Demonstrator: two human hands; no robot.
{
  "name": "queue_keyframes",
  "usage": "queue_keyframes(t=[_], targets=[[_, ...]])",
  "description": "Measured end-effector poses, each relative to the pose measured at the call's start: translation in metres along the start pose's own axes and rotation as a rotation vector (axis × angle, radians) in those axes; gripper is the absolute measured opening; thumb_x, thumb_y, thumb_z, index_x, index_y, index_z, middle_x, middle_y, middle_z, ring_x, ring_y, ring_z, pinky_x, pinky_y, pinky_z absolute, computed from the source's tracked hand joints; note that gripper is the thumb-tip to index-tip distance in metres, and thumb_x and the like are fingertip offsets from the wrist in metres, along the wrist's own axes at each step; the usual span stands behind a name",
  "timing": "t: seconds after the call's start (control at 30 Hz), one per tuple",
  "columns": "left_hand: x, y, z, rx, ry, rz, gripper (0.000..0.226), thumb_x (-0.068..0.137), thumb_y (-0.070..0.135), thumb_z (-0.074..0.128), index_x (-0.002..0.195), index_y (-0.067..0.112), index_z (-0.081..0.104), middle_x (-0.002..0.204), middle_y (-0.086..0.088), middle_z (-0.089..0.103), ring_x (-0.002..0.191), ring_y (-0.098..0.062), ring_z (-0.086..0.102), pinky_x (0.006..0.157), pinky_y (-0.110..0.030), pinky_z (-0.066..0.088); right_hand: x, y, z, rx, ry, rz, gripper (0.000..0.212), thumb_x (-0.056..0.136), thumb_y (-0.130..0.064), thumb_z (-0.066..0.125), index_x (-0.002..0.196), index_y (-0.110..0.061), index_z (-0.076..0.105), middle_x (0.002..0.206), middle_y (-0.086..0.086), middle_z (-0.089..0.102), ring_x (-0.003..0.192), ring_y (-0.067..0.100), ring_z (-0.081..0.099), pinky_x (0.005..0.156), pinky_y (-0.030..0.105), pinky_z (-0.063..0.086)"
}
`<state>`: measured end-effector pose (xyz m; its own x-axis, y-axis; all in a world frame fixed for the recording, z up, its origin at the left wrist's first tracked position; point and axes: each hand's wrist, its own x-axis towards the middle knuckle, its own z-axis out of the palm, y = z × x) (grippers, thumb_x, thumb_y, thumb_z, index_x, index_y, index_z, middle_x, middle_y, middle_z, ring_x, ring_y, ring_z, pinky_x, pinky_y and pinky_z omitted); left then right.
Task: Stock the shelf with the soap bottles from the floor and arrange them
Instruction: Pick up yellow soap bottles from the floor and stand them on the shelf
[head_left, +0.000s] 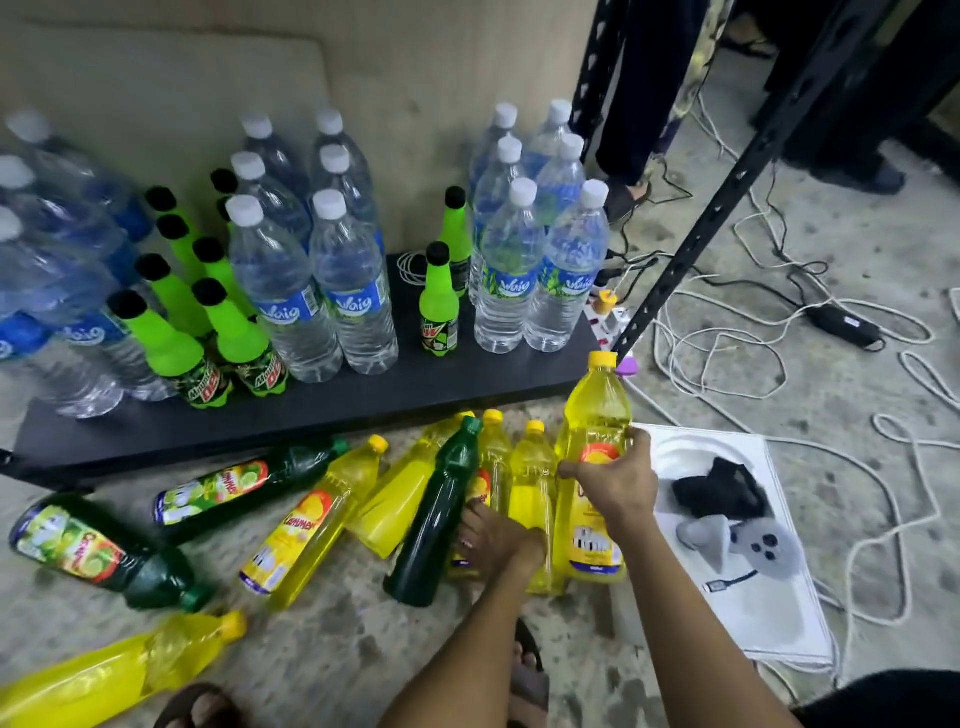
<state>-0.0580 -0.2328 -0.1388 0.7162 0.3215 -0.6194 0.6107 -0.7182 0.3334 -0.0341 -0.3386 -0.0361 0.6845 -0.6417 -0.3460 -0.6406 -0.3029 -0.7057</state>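
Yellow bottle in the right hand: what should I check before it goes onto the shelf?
1. Grip: ok. The right hand is curled round the middle of the yellow bottle, which is upright.
2. Cap: ok, it is on.
3. Room on the shelf: ok, there is a bare strip in front of the water bottles.
4. Clearance from the post: cannot tell, its foot is right behind the cap.
5. Left hand: cannot tell, it lies on the floor bottles and its grip is unclear.
6. Floor emptied: not ok, several bottles lie there.
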Motion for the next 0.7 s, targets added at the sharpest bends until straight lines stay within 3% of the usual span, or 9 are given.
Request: queue_keyframes(t=[0.1,0.23,0.4,0.53,0.63,0.67,0.7], targets=[[0.007,-0.005,-0.008,-0.004,-0.010,0.037,0.074,0.081,0.040,0.074,0.137,0.011,0.036,0.141,-0.006,0.035,0.129,-0.026,0.038,0.102,-0.041,0.042,-0.003,-0.015,-0.012,0.008,-0.002,-0.065,0.084,0.049,-0.026,0.092,0.119,-0.023,0.045,0.098,0.008,0.069,0.086,0.034,0.069,0.081,0.048,0.057],[0.005,-0.016,-0.009,0.148,-0.017,0.087,0.074,0.084,0.044,0.073,0.142,0.015,0.037,0.142,-0.005,0.031,0.129,-0.024,0.035,0.101,-0.039,0.039,-0.005,-0.019,-0.022,0.006,0.010,-0.117,0.081,0.048,-0.023,0.094,0.115,-0.020,0.047,0.097,0.007,0.068,0.082,0.031,0.064,0.076,0.044,0.057],[0.000,-0.011,-0.002,0.030,-0.052,0.060,0.045,0.097,0.007,0.055,0.136,0.009,0.035,0.140,-0.011,0.030,0.115,-0.033,0.054,0.096,-0.046,0.048,-0.005,-0.008,-0.027,0.034,0.030,-0.116,0.083,0.046,-0.020,0.094,0.114,-0.022,0.047,0.097,0.008,0.069,0.085,0.033,0.066,0.077,0.047,0.058],[0.003,-0.006,-0.014,0.058,-0.100,0.073,0.040,0.100,0.005,0.047,0.138,0.005,0.036,0.140,-0.016,0.040,0.119,-0.037,0.057,0.098,-0.044,0.049,-0.008,-0.013,-0.035,0.072,0.025,-0.117,0.085,0.048,-0.019,0.094,0.117,-0.024,0.045,0.096,0.007,0.067,0.084,0.034,0.067,0.077,0.049,0.058],[0.008,-0.010,-0.039,-0.061,-0.247,0.042,0.060,0.092,0.011,0.065,0.143,0.006,0.034,0.139,-0.016,0.052,0.121,-0.029,0.057,0.097,-0.036,0.049,-0.012,-0.026,-0.050,0.138,0.020,-0.155,0.087,0.049,-0.018,0.094,0.120,-0.026,0.044,0.083,0.001,0.066,0.063,0.027,0.068,0.066,0.044,0.060],[0.005,-0.011,-0.051,-0.082,-0.376,0.041,0.063,0.088,0.013,0.072,0.140,0.004,0.037,0.134,-0.015,0.056,0.112,-0.024,0.058,0.094,-0.033,0.048,-0.014,-0.032,-0.057,0.159,0.031,-0.178,0.088,0.049,-0.017,0.094,0.120,-0.027,0.043,0.081,-0.002,0.065,0.060,0.023,0.067,0.064,0.043,0.059],[-0.003,-0.012,-0.068,-0.100,-0.487,0.052,0.048,0.088,0.017,0.074,0.125,0.005,0.047,0.117,-0.013,0.062,0.096,-0.020,0.058,0.090,-0.033,0.046,-0.016,-0.040,-0.064,0.177,0.039,-0.200,0.087,0.049,-0.017,0.093,0.120,-0.028,0.042,0.082,-0.003,0.064,0.059,0.021,0.066,0.063,0.042,0.059]])
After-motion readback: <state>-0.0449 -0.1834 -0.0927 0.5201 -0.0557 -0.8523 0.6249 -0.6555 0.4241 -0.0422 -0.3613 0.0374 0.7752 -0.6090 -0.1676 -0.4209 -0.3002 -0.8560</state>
